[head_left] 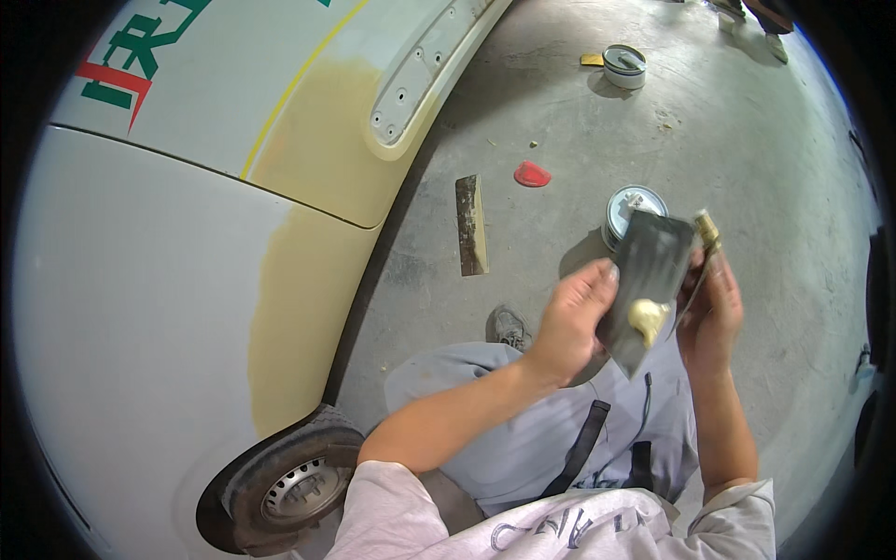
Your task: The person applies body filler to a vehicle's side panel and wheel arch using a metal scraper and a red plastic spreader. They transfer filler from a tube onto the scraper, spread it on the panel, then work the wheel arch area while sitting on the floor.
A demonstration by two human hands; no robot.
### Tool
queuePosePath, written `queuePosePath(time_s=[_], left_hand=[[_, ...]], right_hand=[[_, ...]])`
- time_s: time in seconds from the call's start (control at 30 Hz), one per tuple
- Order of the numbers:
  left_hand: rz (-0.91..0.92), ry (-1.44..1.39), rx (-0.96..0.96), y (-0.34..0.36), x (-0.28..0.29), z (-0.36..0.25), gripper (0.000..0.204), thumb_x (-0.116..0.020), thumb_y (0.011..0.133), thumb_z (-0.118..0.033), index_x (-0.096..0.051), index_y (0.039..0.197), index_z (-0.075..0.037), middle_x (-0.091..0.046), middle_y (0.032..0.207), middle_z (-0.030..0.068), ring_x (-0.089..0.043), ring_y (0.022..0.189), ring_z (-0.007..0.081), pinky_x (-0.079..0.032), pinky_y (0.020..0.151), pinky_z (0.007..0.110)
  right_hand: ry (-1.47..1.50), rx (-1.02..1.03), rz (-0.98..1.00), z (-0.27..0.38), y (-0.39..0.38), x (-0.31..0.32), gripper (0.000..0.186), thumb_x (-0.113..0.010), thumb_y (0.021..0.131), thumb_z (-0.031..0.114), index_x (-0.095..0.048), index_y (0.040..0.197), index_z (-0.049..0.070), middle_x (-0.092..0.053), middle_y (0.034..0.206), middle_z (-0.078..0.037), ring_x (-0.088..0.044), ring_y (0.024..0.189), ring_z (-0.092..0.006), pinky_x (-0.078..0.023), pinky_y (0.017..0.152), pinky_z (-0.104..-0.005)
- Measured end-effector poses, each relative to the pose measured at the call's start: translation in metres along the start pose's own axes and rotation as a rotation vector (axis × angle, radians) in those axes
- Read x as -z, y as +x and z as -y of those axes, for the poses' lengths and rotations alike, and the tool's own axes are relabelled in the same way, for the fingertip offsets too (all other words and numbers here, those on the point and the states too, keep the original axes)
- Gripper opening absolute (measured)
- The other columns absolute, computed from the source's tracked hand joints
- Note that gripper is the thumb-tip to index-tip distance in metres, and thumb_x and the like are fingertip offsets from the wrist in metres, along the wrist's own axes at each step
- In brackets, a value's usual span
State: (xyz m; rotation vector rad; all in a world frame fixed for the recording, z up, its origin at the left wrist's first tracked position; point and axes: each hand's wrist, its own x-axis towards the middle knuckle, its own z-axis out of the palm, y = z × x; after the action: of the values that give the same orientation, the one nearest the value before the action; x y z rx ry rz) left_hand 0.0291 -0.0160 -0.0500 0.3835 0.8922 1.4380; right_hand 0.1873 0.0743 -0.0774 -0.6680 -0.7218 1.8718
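Note:
My left hand (577,317) grips the near edge of a dark flat mixing board (653,266) that carries a blob of pale yellow filler (646,317). My right hand (711,313) holds a thin putty knife (707,245) against the board's right side, its tip smeared yellow. Both hands are raised in front of my knees. To the left stands a white car body (140,308) with yellow filler patches (308,317) around the wheel arch.
An open round tin (633,207) sits on the concrete floor just behind the board. A long sanding block (471,224), a red scrap (531,174) and a second tin (624,65) lie farther out. The car's wheel (294,485) is at lower left.

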Motion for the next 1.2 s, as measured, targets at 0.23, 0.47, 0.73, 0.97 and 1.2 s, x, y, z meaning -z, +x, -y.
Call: queuePosePath(time_s=[0.23, 0.47, 0.73, 0.97, 1.2], left_hand=[[-0.085, -0.029, -0.154, 0.000, 0.004, -0.016, 0.027, -0.047, 0.107, -0.024, -0.058, 0.117, -0.002, -0.067, 0.104, 0.0027, -0.064, 0.088, 0.0088, -0.053, 0.080, 0.023], [-0.228, 0.531, -0.387, -0.008, -0.004, -0.028, 0.025, -0.048, 0.106, -0.021, -0.061, 0.106, 0.000, -0.057, 0.074, -0.0049, -0.048, 0.064, 0.0004, -0.038, 0.053, 0.020], [-0.208, 0.691, -0.450, -0.016, -0.009, -0.025, 0.026, -0.048, 0.106, -0.017, -0.061, 0.115, 0.004, -0.058, 0.081, -0.0037, -0.049, 0.073, 0.0011, -0.040, 0.065, 0.017], [-0.456, 0.881, -0.495, -0.010, -0.009, -0.022, 0.025, -0.047, 0.106, -0.021, -0.058, 0.098, -0.001, -0.048, 0.068, -0.0034, -0.041, 0.059, 0.0033, -0.037, 0.049, 0.021], [-0.676, 0.860, -0.729, -0.067, 0.040, -0.123, 0.028, -0.045, 0.107, -0.033, -0.060, 0.104, -0.009, -0.057, 0.078, -0.0053, -0.051, 0.061, 0.0035, -0.042, 0.050, 0.021]], right_hand=[[-0.110, -0.168, 0.116, -0.041, -0.033, -0.008, 0.057, -0.061, 0.098, 0.015, -0.039, 0.148, -0.003, -0.062, 0.124, -0.007, -0.058, 0.107, -0.0097, -0.046, 0.093, -0.0262], [-0.268, 0.008, 0.142, 0.009, -0.002, 0.041, 0.028, -0.060, 0.097, 0.005, -0.060, 0.125, -0.001, -0.064, 0.115, -0.004, -0.059, 0.103, -0.0095, -0.048, 0.090, -0.0265], [-1.187, 1.017, 0.671, 0.058, -0.005, 0.006, 0.028, -0.070, 0.073, 0.002, -0.074, 0.099, 0.011, -0.071, 0.112, -0.008, -0.067, 0.101, -0.0267, -0.053, 0.095, -0.0478], [-1.246, 0.795, 0.979, 0.036, -0.013, 0.018, 0.040, -0.068, 0.069, -0.004, -0.072, 0.105, 0.011, -0.069, 0.109, -0.005, -0.065, 0.101, -0.0247, -0.051, 0.092, -0.0424], [-0.778, 0.037, 0.385, 0.012, 0.011, 0.050, 0.034, -0.056, 0.092, -0.008, -0.067, 0.121, 0.004, -0.068, 0.116, -0.007, -0.062, 0.105, -0.0158, -0.047, 0.092, -0.0270]])
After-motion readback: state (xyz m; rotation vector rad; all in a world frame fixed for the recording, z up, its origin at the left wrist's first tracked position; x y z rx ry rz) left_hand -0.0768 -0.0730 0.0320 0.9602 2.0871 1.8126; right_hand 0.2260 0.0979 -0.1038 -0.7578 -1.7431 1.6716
